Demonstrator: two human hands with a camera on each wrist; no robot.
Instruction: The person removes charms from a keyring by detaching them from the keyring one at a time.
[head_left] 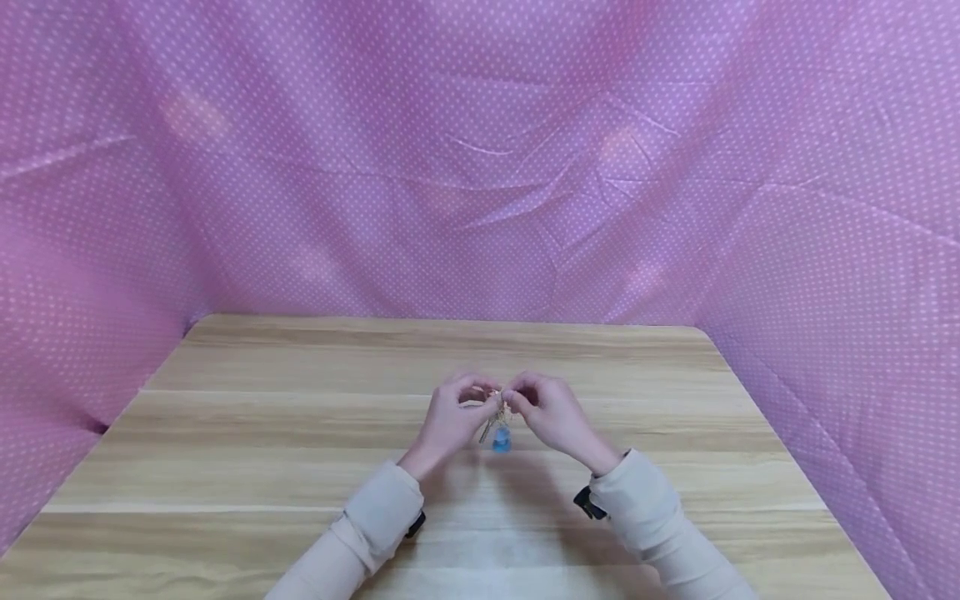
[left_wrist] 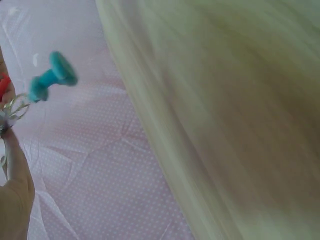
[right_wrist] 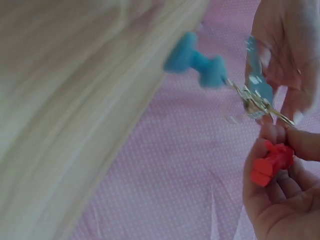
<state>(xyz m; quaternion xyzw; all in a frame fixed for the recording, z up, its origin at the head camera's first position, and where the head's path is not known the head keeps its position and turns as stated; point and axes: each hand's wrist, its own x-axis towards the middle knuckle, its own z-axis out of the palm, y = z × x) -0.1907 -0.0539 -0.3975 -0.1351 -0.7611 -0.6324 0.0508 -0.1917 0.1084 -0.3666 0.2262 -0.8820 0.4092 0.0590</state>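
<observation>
Both hands meet over the middle of the table at a gold-coloured key ring [right_wrist: 257,105] with a short chain. My left hand [head_left: 453,417] pinches the ring between thumb and fingers. From the other side my right hand [head_left: 551,417] grips the ring's edge with its fingertips. A blue dumbbell-shaped charm [right_wrist: 197,62] dangles below the hands on the chain. Beside it a metal key [right_wrist: 256,70] hangs in front of the left hand in the right wrist view. A small red charm [right_wrist: 272,164] lies against the curled fingers of the right hand.
The wood-grain table [head_left: 262,433] spreads beneath the hands. Pink polka-dot cloth [head_left: 465,167] hangs behind it and along both sides. A dark strap [head_left: 590,503] shows below the right sleeve.
</observation>
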